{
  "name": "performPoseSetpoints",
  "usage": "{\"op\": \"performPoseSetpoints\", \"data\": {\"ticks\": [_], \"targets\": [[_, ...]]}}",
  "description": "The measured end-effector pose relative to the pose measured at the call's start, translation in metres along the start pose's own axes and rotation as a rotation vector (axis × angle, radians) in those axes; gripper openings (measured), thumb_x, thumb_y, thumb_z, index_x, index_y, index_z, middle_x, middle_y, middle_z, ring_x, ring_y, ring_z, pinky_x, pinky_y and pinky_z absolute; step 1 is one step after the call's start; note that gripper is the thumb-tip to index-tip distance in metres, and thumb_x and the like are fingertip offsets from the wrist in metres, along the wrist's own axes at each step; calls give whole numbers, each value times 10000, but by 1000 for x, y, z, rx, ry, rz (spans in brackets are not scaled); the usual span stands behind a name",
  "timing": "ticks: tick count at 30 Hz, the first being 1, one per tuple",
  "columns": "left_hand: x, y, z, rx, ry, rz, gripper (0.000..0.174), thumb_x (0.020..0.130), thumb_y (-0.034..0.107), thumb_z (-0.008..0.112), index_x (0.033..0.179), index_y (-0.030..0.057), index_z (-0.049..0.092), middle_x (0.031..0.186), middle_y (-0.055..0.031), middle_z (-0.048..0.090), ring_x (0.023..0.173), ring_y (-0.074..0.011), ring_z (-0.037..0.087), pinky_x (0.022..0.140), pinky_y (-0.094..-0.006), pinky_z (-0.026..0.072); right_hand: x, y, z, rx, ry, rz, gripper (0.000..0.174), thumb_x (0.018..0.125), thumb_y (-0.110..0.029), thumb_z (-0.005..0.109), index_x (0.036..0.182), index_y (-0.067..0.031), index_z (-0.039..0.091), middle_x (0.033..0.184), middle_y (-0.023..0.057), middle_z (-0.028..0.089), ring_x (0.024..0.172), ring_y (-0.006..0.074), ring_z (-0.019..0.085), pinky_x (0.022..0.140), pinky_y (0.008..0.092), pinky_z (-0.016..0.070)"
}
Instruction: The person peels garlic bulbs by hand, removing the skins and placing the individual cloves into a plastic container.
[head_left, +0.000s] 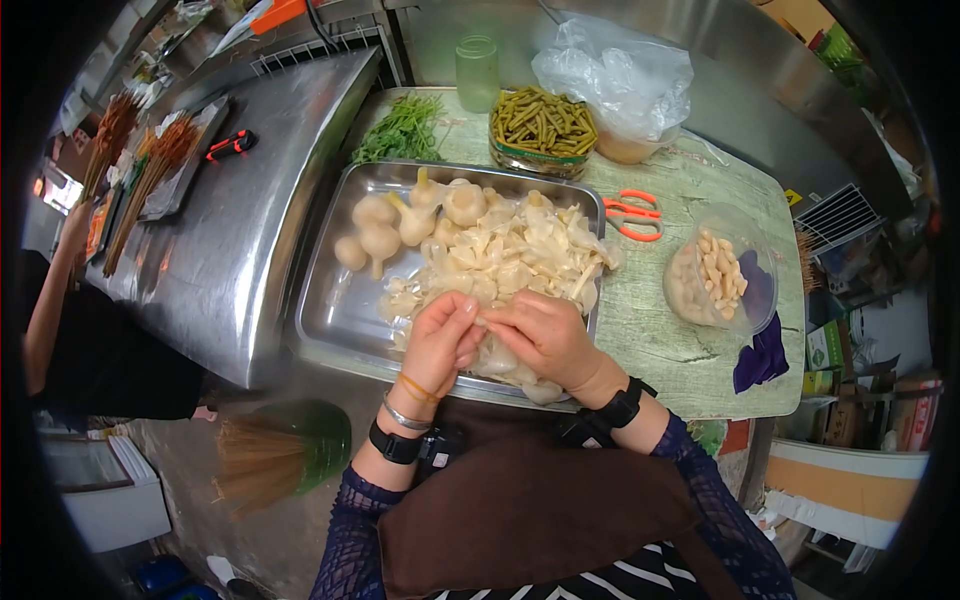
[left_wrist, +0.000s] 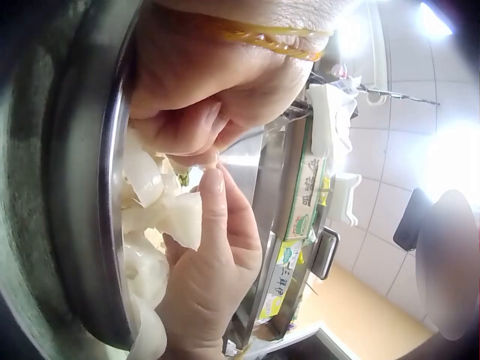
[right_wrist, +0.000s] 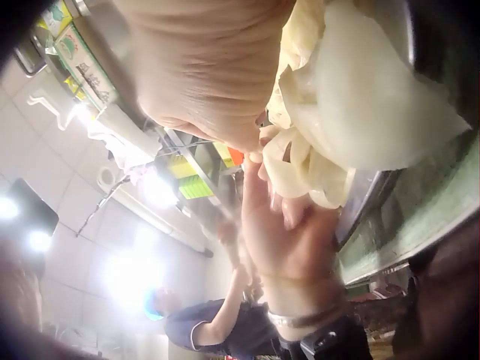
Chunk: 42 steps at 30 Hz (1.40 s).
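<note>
Over the near edge of a metal tray (head_left: 335, 335), the left hand (head_left: 437, 340) and right hand (head_left: 545, 335) meet at the fingertips, pinching a small pale garlic piece (head_left: 481, 321) that their fingers mostly hide. Thin whitish garlic skins (head_left: 540, 250) heap up in the tray beneath and beyond them. Whole garlic bulbs (head_left: 379, 240) lie at the tray's back left. In the left wrist view, the left hand (left_wrist: 217, 82) has curled fingers, and the right hand (left_wrist: 210, 277) comes up with thumb and finger together. Pale skins (right_wrist: 360, 90) are close beside the right hand (right_wrist: 210, 67) in the right wrist view.
Right of the tray are orange-handled scissors (head_left: 633, 214), a clear tub of peeled cloves (head_left: 720, 275) and a purple cloth (head_left: 762, 358). Behind stand a container of green pieces (head_left: 543, 125), a jar (head_left: 477, 75) and a plastic bag (head_left: 620, 75). Another person (head_left: 80, 340) is at the left.
</note>
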<state>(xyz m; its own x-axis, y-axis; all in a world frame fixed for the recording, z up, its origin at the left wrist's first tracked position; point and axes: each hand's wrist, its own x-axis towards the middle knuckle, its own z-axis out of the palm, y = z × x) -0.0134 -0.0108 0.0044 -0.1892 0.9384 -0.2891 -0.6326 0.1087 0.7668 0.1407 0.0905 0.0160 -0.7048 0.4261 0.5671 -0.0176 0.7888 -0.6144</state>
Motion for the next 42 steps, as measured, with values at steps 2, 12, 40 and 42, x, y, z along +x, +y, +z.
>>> {"op": "performPoseSetpoints", "data": {"ticks": [2,12,40,42], "targets": [[0,1,-1,4,-20,-11,162,1001,212,548,907,81,568,660,26,502,463,-10,301,402,-172,221,-2,2,1,-11,-16,-13,258,769,-84,694,1027,-80,675,737,72,546,633,258,581,538,345,469],[-3,-1,-1,107,-64,-77,140,986,202,573,967,67,604,706,40,539,507,-4,357,438,-169,256,-1,-6,3,119,2,136,127,764,-82,702,819,-52,591,711,72,543,615,235,571,546,336,465],[-9,2,8,6,-15,149,166,1029,179,473,1133,61,526,899,-61,611,542,-18,341,463,-161,288,-4,8,6,389,265,521,194,845,-63,687,1024,-11,633,809,39,572,741,123,530,675,274,446],[-8,1,4,-36,-15,123,161,1033,180,465,1120,60,527,900,-70,607,545,-20,338,467,-160,292,0,1,4,360,269,478,202,840,-65,693,1030,-19,638,805,34,564,730,113,521,658,269,445]]}}
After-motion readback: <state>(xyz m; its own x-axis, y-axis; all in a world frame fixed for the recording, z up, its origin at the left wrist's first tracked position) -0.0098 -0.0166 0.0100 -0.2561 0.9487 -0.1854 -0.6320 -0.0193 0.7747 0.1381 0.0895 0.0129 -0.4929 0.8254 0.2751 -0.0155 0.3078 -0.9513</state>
